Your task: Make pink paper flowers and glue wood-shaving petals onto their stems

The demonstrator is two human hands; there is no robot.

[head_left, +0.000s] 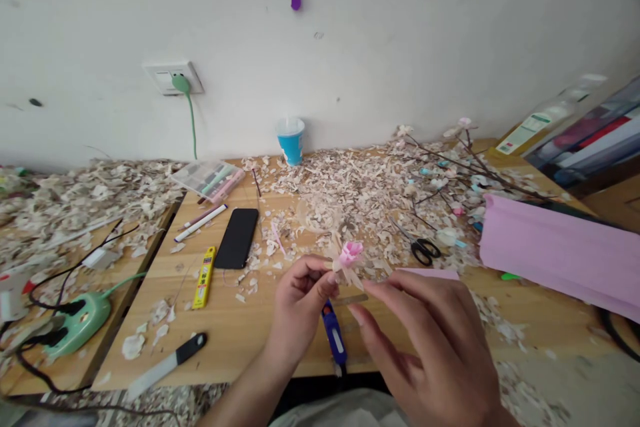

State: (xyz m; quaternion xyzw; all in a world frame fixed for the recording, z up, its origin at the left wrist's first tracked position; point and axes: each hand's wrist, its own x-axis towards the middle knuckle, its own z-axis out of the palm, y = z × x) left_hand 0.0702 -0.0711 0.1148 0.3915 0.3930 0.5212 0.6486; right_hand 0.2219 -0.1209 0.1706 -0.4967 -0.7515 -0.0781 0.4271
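My left hand point(303, 297) pinches the base of a small flower point(351, 253) with a pink centre and pale outer petals, held above the wooden table. Close to the flower's right side is my right hand point(430, 340), its thumb and index finger apart, with the index fingertip near a pale lower petal. Whether that fingertip touches the petal is hard to tell. Below the flower, between my hands, lies a blue-handled tool point(334, 333), its front end partly hidden by my left hand.
Shavings cover the table point(165, 347) toward the wall. A black phone point(237, 238), yellow box point(204, 278) and white-bladed knife point(167, 365) lie left. Black scissors point(425, 251), flowering branches point(475, 170) and pink paper point(560, 250) are right. A blue cup point(291, 141) stands behind.
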